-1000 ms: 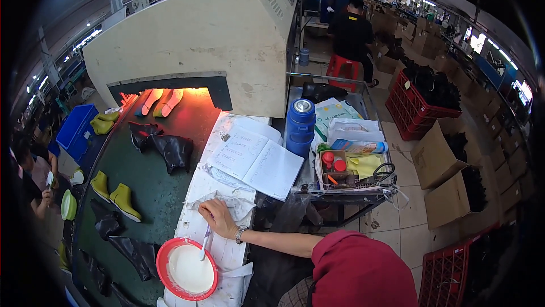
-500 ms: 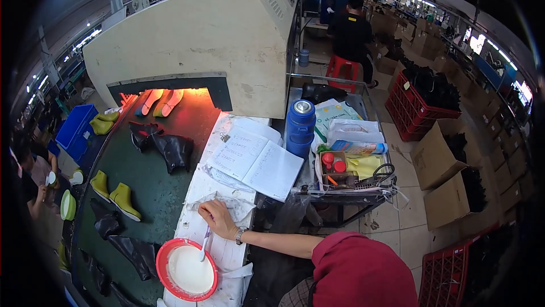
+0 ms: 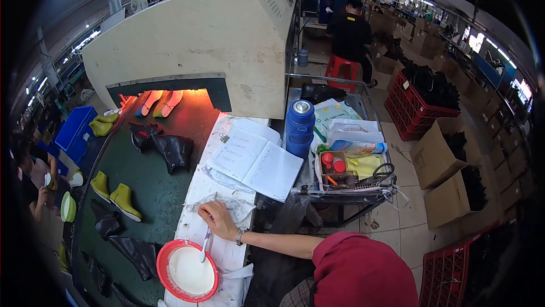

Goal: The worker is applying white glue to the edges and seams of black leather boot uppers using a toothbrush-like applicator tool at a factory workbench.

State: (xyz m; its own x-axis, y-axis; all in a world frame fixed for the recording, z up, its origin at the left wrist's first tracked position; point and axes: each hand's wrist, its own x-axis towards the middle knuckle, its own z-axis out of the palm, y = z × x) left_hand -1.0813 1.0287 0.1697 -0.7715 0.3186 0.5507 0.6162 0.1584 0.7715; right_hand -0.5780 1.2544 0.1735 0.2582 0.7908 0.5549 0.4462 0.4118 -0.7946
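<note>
My right hand [image 3: 218,218], with a metal watch on its wrist, is closed around the top of a brush-like tool with a slim pale and purple handle [image 3: 206,242]. The tool's lower end dips into white paste at the edge of a red bowl [image 3: 160,259]. Beneath my fingers a crumpled whitish cloth or plastic sheet [image 3: 241,207] lies on the white-topped ledge [image 3: 190,219]. Left of the bowl, several black boot uppers [image 3: 133,253] and a pair of yellow-green boots [image 3: 125,201] rest on a dark green conveyor belt [image 3: 153,188]. My left hand is out of view.
A cream oven-like machine [image 3: 198,34] glows orange over soles [image 3: 167,102] at the belt's far end. An open notebook [image 3: 255,156], a blue flask [image 3: 300,128] and a cluttered cart [image 3: 363,198] stand beyond my arm. Another person [image 3: 40,188] works at left; one sits farther back.
My right hand, the tool and the bowl stay practically still. At the far left, the other person's hands have shifted slightly.
</note>
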